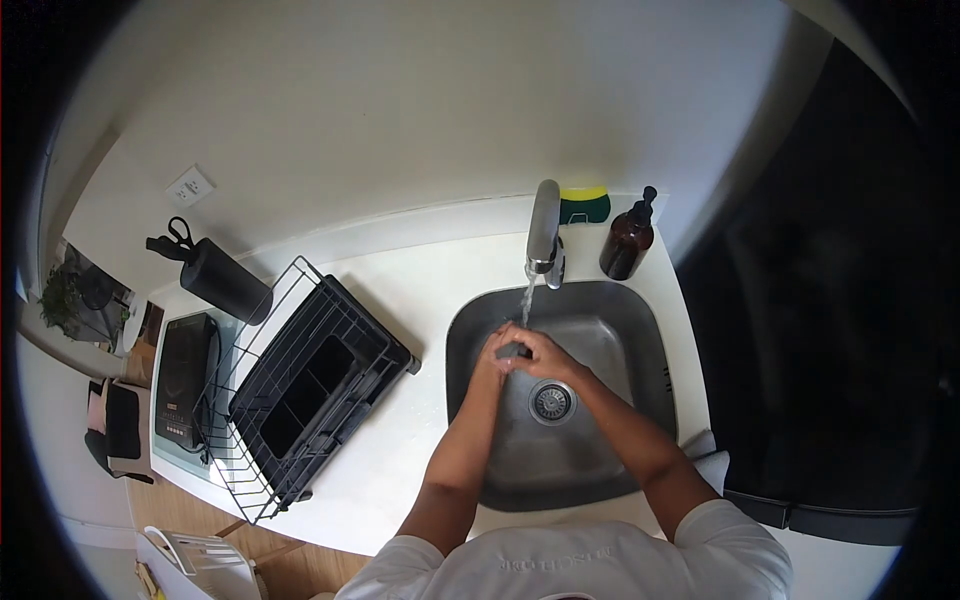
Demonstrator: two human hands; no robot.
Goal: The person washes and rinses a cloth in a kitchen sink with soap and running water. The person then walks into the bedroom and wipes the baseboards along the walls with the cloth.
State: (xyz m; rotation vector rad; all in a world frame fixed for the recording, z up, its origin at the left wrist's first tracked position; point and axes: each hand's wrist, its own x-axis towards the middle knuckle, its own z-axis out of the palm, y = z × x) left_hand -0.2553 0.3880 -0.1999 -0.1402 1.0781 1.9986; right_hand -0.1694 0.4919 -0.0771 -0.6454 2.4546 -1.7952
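Water runs from the silver faucet [543, 230] into the grey metal sink [620, 350]. Under the stream, in the upper left part of the basin, my left hand [492, 350] and my right hand [545, 352] meet around a small dark object [513, 350]. The fingers of both hands are bent around it, and it is too small and covered to name. The round drain strainer [552, 402] lies just below my hands.
A black dish rack [320, 380] stands left of the sink, with a black knife holder [228, 282] and an induction cooker [186, 380] beyond. Behind the sink are a green and yellow sponge [584, 205] and a brown pump bottle [627, 243]. A grey cloth [708, 465] hangs at the right edge.
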